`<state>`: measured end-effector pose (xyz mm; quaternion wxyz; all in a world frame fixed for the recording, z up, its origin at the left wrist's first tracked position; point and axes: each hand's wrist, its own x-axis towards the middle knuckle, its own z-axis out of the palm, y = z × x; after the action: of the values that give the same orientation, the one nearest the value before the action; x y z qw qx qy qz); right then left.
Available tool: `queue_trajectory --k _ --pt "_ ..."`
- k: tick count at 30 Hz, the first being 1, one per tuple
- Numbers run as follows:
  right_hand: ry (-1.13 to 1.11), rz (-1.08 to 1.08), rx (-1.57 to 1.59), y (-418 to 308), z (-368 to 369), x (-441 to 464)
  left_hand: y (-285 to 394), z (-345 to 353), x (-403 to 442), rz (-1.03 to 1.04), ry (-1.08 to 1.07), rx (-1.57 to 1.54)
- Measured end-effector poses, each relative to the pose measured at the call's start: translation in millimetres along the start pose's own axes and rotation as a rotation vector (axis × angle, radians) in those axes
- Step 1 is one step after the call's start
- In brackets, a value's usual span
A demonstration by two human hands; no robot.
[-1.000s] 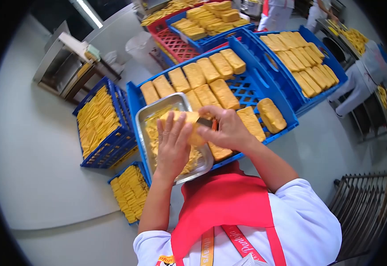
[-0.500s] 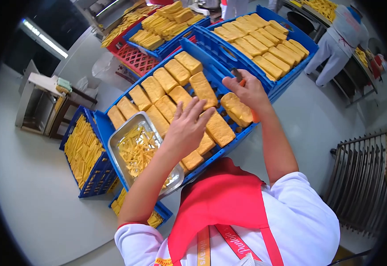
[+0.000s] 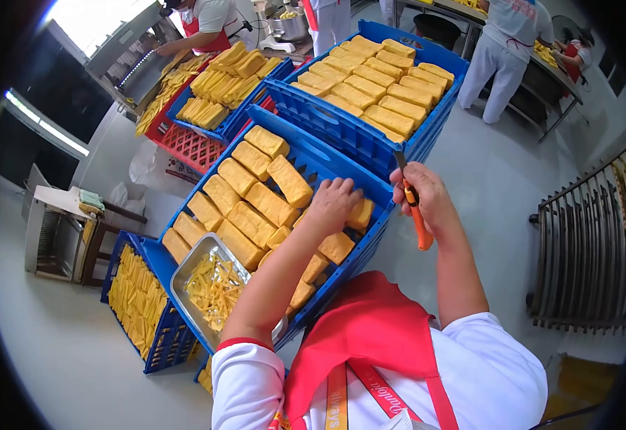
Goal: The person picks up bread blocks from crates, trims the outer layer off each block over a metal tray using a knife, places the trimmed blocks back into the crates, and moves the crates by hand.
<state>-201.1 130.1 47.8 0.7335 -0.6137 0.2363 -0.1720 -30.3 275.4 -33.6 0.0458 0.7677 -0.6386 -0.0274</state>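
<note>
My left hand (image 3: 336, 206) reaches into a blue crate (image 3: 319, 152), its fingers bent over a golden-brown bread loaf (image 3: 361, 213) at the right side. The hand covers part of this loaf. Rows of similar loaves (image 3: 251, 223) lie in the crate, one of them (image 3: 289, 180) set at an angle. Just outside the crate's right edge, my right hand (image 3: 431, 197) is closed around an orange-handled knife (image 3: 420, 228), its dark blade pointing up and away. A metal tray (image 3: 181, 285) rests on the crate's near left corner with yellow strips (image 3: 215, 285) in it.
Another blue crate of loaves (image 3: 377, 82) stands beyond. Crates of yellow strips sit at lower left (image 3: 137, 297) and at the back (image 3: 216, 107). A metal rack (image 3: 585, 244) is at right. Co-workers (image 3: 506, 43) stand at tables in the background.
My left hand has moved right, from the middle loaves to the right-side loaf. My right hand has moved off that loaf to outside the crate, still holding the knife. The view has shifted.
</note>
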Motion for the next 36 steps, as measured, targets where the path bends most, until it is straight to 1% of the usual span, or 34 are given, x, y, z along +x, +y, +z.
queue_trajectory --k 1,2,4,5,7,8,10,11,13,14,15,17,19,21,23,25,26,28,29,30,32,33,34,35,36 --pt "-0.017 -0.018 -0.045 1.2 0.4 0.9 -3.4 -5.0 -5.4 -0.009 0.093 -0.059" --pt "-0.031 -0.02 -0.046 1.2 3.2 1.5 -7.0 -10.3 -12.7 -0.022 0.097 -0.056" --pt "-0.03 -0.104 -0.089 2.8 14.6 1.0 -9.9 -32.0 -35.6 -0.044 0.462 -0.405" --pt "-0.055 -0.107 -0.084 4.2 23.2 1.8 -11.0 -42.5 -52.8 -0.11 0.495 -0.505" --pt "-0.057 -0.252 -0.355 8.1 45.2 2.3 -7.9 -67.2 -92.2 -0.257 0.512 -0.631" --pt "-0.095 -0.258 -0.349 10.2 61.2 -0.5 -6.8 -75.4 -112.4 -0.29 0.527 -0.614" --pt "-0.182 -0.495 -0.586 13.0 101.2 -9.4 -4.4 -84.9 -151.6 -0.442 0.59 -0.673" --pt "-0.224 -0.501 -0.577 13.3 119.5 -11.5 -4.0 -84.6 -169.2 -0.48 0.605 -0.659" --pt "-0.373 -0.681 -0.689 15.7 152.6 -18.0 -1.0 -81.7 -201.9 -0.568 0.637 -0.576" --pt "-0.43 -0.736 -0.699 17.9 166.4 -20.6 1.6 -82.0 -216.5 -0.611 0.64 -0.568" --pt "-0.47 -0.741 -0.692 20.4 180.2 -22.1 3.1 -79.8 -229.9 -0.647 0.655 -0.561" --pt "-0.515 -0.857 -0.707 27.2 205.1 -23.5 6.9 -74.3 -254.3 -0.672 0.699 -0.49" --pt "-0.582 -0.869 -0.705 32.9 223.0 -27.8 12.2 -75.9 -272.6 -0.72 0.742 -0.507" --pt "-0.732 -0.782 -0.702 34.4 236.5 -35.3 15.1 -74.5 -287.9 -0.759 0.784 -0.527" --pt "-0.786 -0.794 -0.727 41.1 247.1 -38.9 14.7 -70.0 -300.9 -0.743 0.843 -0.448" --pt "-0.847 -0.823 -0.786 45.8 254.5 -41.3 14.6 -67.6 -310.8 -0.747 0.866 -0.422" --pt "-0.862 -0.827 -0.785 48.2 257.7 -42.4 13.4 -65.5 -315.9 -0.743 0.87 -0.362" --pt "-0.946 -0.742 -0.838 52.1 262.6 -45.7 11.7 -62.2 -324.5 -0.748 0.874 -0.299" --pt "-0.958 -0.746 -0.836 53.0 263.9 -48.5 10.9 -61.1 -328.3 -0.81 0.897 -0.334" --pt "-0.977 -0.806 -0.888 54.1 264.0 -52.2 10.0 -59.3 -332.2 -0.873 0.919 -0.37" --pt "-0.977 -0.897 -0.967 60.2 265.8 -55.2 3.2 -50.6 -342.1 -0.891 0.962 -0.318" --pt "-0.986 -0.901 -0.962 59.6 268.3 -57.3 1.4 -48.2 -346.3 -0.896 0.999 -0.27" --pt "-0.926 -0.868 -0.892 57.5 270.3 -59.2 1.2 -45.4 -347.2 -0.867 1.046 -0.168" --pt "-0.863 -0.833 -0.824 56.6 271.9 -60.7 1.7 -42.8 -346.6 -0.871 1.046 -0.164" --pt "-0.828 -0.803 -0.778 59.5 274.5 -62.3 3.2 -40.4 -344.8 -0.906 1.084 -0.067"
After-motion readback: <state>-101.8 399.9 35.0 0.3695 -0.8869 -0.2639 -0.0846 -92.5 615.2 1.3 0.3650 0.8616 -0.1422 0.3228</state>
